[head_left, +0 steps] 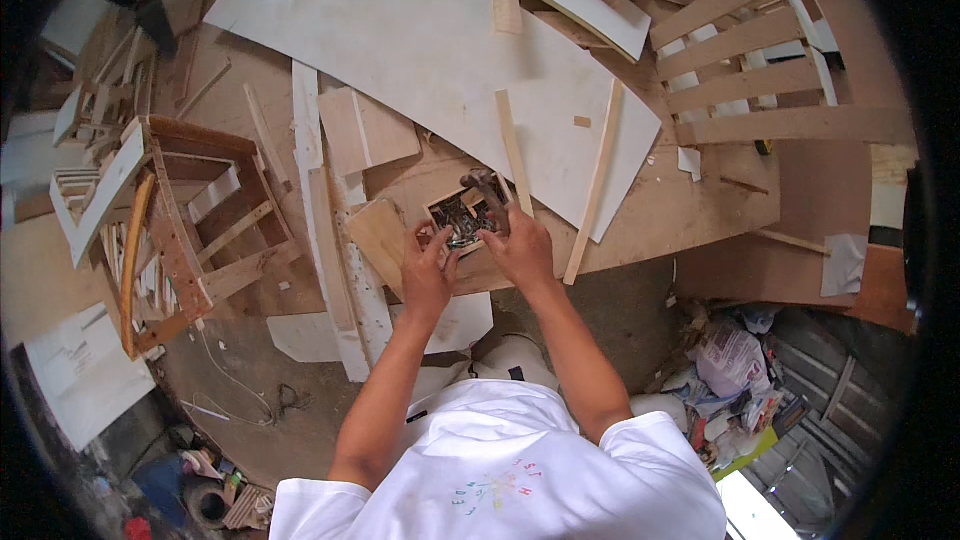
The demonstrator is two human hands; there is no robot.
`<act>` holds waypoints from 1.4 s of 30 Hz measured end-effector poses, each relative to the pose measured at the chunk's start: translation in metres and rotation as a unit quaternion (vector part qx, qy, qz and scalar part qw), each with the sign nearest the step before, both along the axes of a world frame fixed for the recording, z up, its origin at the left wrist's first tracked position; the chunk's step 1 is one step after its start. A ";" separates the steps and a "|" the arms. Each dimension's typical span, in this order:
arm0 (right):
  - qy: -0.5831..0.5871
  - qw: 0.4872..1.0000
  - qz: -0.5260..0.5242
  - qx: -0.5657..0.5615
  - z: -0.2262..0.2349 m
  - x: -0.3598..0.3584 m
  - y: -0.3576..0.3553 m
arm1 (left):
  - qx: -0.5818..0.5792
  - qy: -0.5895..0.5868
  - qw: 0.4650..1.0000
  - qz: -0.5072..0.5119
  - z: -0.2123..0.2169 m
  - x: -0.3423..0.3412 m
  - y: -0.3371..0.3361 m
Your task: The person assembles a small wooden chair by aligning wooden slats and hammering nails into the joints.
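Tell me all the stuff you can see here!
Small square wooden box of dark metal bits: one, brown, middle of the board, between both hands.
Hammer: one, dark head, just behind the box.
Large pale curved plywood sheet: one, whitish, top middle.
Thin wooden strips: several, light brown, lying across the sheet.
Slatted wooden panel: one, brown, top right.
Unfinished wooden chair frame: one, brown, left.
Heap of crumpled paper and rubbish: one, mixed colours, lower right.
White cable: one, floor, lower left.
Left hand: grip on the box's left edge.
Right hand: grip on the box's right side.
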State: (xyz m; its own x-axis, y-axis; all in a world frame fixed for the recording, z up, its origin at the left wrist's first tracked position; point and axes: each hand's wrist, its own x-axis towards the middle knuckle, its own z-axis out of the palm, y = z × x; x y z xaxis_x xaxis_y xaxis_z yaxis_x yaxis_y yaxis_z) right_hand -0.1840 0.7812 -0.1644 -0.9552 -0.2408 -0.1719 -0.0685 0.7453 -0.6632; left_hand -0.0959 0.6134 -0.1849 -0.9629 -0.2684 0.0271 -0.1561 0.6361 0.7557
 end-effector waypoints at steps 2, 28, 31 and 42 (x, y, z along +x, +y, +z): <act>0.005 0.999 0.022 0.026 -0.008 -0.001 -0.002 | 0.006 -0.018 1.000 0.021 0.000 -0.003 0.002; -0.048 0.981 0.165 0.092 -0.008 -0.020 -0.031 | 0.103 0.009 0.993 0.058 0.002 0.004 -0.005; -0.049 0.979 0.164 0.113 -0.014 -0.024 -0.033 | 0.125 -0.011 0.990 0.061 0.003 0.005 -0.003; -0.066 0.996 0.031 -0.059 -0.011 -0.012 -0.010 | 0.097 0.004 0.993 0.074 0.010 0.013 0.002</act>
State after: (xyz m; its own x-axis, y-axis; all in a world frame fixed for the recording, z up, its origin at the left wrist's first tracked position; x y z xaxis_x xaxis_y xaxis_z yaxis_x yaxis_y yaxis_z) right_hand -0.1960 0.7717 -0.1750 -0.9089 -0.3237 -0.2630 -0.0171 0.6589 -0.7520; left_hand -0.0826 0.6152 -0.1744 -0.9122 -0.4086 -0.0305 -0.2302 0.4497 0.8630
